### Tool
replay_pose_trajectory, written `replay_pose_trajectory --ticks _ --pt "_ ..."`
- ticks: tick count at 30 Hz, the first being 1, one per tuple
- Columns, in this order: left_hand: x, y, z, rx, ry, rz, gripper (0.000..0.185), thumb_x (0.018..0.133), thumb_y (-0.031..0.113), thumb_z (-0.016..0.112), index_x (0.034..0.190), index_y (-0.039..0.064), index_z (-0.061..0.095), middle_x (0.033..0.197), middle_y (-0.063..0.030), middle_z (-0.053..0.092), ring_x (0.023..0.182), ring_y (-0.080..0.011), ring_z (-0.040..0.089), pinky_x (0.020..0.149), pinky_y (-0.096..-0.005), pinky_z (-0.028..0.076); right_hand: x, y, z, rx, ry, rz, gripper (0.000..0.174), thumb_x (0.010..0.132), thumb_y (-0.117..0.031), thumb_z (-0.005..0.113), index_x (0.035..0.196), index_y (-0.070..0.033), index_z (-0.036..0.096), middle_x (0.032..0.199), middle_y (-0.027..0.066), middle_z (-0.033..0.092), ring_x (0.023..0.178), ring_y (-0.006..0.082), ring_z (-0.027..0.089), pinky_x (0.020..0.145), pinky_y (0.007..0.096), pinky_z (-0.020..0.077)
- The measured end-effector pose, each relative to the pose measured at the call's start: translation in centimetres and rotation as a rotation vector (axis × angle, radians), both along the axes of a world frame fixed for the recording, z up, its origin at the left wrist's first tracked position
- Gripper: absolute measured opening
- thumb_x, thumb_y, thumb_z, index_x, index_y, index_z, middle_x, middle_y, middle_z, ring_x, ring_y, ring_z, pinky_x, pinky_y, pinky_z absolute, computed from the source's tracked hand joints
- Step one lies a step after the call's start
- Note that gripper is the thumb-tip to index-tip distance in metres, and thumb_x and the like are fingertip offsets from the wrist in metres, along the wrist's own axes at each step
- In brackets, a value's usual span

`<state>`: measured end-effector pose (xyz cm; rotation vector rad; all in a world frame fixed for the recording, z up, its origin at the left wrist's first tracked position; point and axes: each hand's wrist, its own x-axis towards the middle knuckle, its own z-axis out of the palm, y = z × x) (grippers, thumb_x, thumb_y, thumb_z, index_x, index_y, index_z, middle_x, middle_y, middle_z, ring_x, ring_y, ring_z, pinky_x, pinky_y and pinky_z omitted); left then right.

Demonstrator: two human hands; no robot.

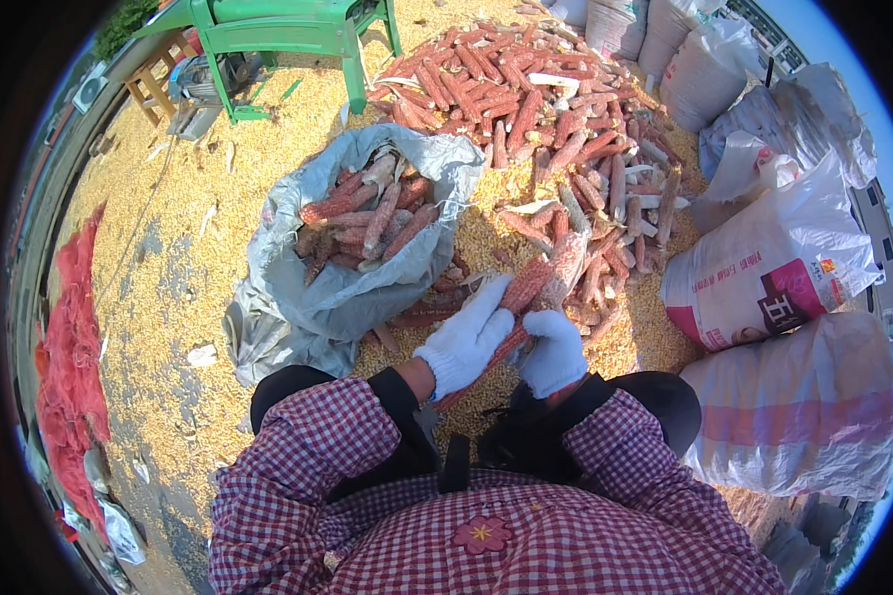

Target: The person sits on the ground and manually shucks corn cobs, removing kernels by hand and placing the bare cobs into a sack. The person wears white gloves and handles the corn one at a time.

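My left hand, in a white knit glove, lies along a bare red corn cob with its thumb pressed against it. My right hand, gloved alike, is curled beside it at a paler cob; its fingertips are hidden. Between both hands passes the lower length of a red cob. To the left of my hands, a grey-white woven sack stands with its mouth spread, partly filled with cobs. Beyond my hands a large heap of red cobs reaches towards me.
Yellow corn kernels cover the ground. A green machine with an electric motor stands at the far left. Full woven sacks line the right side, one printed white sack among them. Red netting lies at left.
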<state>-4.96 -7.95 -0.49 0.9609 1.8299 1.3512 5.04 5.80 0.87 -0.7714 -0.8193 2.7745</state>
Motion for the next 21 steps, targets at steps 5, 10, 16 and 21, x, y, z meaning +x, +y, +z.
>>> replay_pose_trajectory --ticks 5,10,16,21 --pt "-1.3 0.1 1.3 0.025 -0.237 -0.06 0.082 0.098 0.024 0.064 0.16 0.001 0.016 0.154 -0.0217 0.042 0.14 -0.0244 0.043 0.114 -0.0352 0.037 0.3 1.6 0.0 -0.061 0.144 0.071 0.063 0.075 -0.002 0.053 0.137 -0.001 0.048 0.124 0.0169 0.062 0.109 0.0302 0.065 0.086 0.0472 0.059" --pt "-3.2 -1.0 4.5 -0.143 -0.093 -0.124 0.104 0.085 0.025 0.078 0.161 0.003 0.01 0.151 -0.0246 0.044 0.139 -0.0279 0.045 0.113 -0.0364 0.039 -0.2 0.9 3.5 0.189 0.002 -0.042 0.053 0.076 -0.005 0.054 0.129 0.003 0.053 0.112 0.0156 0.064 0.09 0.0244 0.068 0.07 0.0382 0.0599" --pt "-3.5 -1.5 4.8 -0.536 0.433 -0.172 0.098 0.085 0.03 0.074 0.162 0.015 0.015 0.136 -0.031 0.054 0.119 -0.0423 0.061 0.103 -0.0447 0.048 0.3 2.3 1.7 0.351 -0.089 -0.055 0.041 0.081 -0.007 0.057 0.121 0.0 0.054 0.105 0.0107 0.064 0.068 0.0155 0.061 0.053 0.0282 0.0529" --pt "-4.7 -1.6 4.2 -0.529 0.308 -0.137 0.073 0.097 0.044 0.06 0.156 0.013 0.029 0.119 -0.0242 0.066 0.092 -0.0358 0.07 0.087 -0.0442 0.056 0.3 2.1 1.6 0.397 -0.171 -0.043 0.04 0.082 -0.009 0.06 0.121 -0.001 0.053 0.108 0.0117 0.068 0.068 0.0144 0.061 0.051 0.0266 0.0513"
